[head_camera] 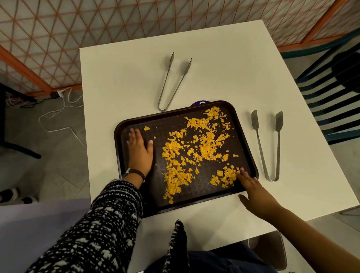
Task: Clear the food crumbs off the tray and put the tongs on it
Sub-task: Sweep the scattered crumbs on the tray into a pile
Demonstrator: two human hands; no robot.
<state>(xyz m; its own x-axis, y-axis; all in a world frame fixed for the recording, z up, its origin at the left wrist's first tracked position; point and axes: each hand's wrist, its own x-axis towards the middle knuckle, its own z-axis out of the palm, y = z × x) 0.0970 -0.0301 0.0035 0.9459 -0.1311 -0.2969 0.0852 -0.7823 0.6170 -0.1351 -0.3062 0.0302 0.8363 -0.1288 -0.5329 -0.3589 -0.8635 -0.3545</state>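
A dark brown tray (245,144) lies on the white table (115,77), strewn with several orange food crumbs (197,148) across its middle and right side. My left hand (139,149) rests flat and open on the tray's bare left part. My right hand (253,188) lies open over the tray's near right corner, fingertips touching a small crumb pile. One pair of metal tongs (172,83) lies behind the tray. A second pair (270,142) with flat slotted ends lies to the right of the tray. Neither hand touches the tongs.
A small purple object (201,103) peeks out behind the tray's far edge. A teal slatted chair (337,87) stands to the right of the table. White and black cables (62,106) lie on the floor at the left. An orange lattice screen (124,16) stands behind.
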